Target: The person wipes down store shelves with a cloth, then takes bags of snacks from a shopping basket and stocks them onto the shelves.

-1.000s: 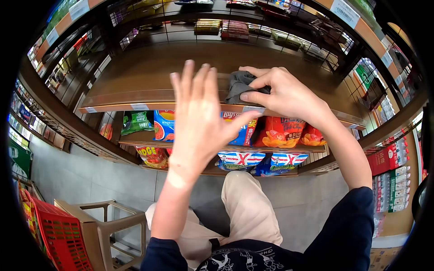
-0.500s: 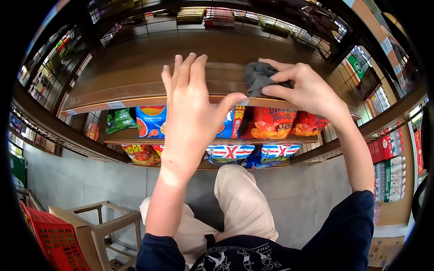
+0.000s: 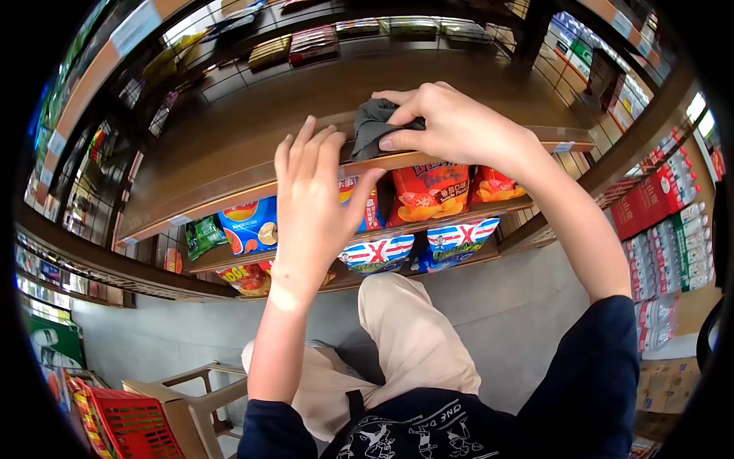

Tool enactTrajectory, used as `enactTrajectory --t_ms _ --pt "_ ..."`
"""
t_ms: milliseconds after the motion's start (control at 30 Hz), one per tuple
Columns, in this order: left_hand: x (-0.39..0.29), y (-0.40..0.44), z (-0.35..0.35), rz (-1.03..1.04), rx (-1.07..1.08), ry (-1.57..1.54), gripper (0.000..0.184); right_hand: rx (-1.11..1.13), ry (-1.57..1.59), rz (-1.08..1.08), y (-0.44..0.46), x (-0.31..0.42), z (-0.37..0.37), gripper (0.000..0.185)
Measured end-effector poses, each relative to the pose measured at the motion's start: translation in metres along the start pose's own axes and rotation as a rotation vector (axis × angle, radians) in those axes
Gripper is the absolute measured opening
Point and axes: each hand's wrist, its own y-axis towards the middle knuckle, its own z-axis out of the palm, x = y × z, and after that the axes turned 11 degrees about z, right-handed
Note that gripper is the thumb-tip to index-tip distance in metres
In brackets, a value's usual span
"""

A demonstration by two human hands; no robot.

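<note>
My right hand [image 3: 440,118] grips a crumpled dark grey cloth [image 3: 372,126] between thumb and fingers, at the front edge of a brown wooden shelf [image 3: 252,115]. To its left, my left hand [image 3: 317,183] is open, fingers spread and pointing up, by the same shelf edge. I cannot tell whether it touches the shelf. On the level below stand a red chip bag [image 3: 430,195], a blue bag [image 3: 251,223] and a small green bag [image 3: 204,237]. My left hand and forearm hide part of the bags.
Striped blue-and-white bags [image 3: 376,252] sit on the lowest shelf. A red basket [image 3: 130,421] and a beige stool [image 3: 202,405] are at the lower left. Bottle packs [image 3: 692,245] stand at the right. Small packets [image 3: 313,46] lie behind a wire grid at the back.
My right hand has moved left along the shelf edge with the cloth, closer to my left hand. The view has turned and tilted; my left hand stays open, slightly lower.
</note>
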Motion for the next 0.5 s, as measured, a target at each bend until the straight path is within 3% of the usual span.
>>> enactTrajectory --t_ms 200,333,500 --pt "-0.004 0.004 -0.002 -0.088 0.06 -0.034 0.044 -0.002 -0.045 0.01 -0.019 -0.028 -0.02 0.025" --pt "-0.039 0.028 0.015 0.026 0.03 0.059 0.059 -0.04 -0.065 -0.003 -0.021 -0.031 -0.019 0.025" --pt "-0.042 0.027 0.031 0.056 -0.021 0.026 0.056 -0.06 -0.074 0.096 -0.033 -0.042 -0.029 0.024"
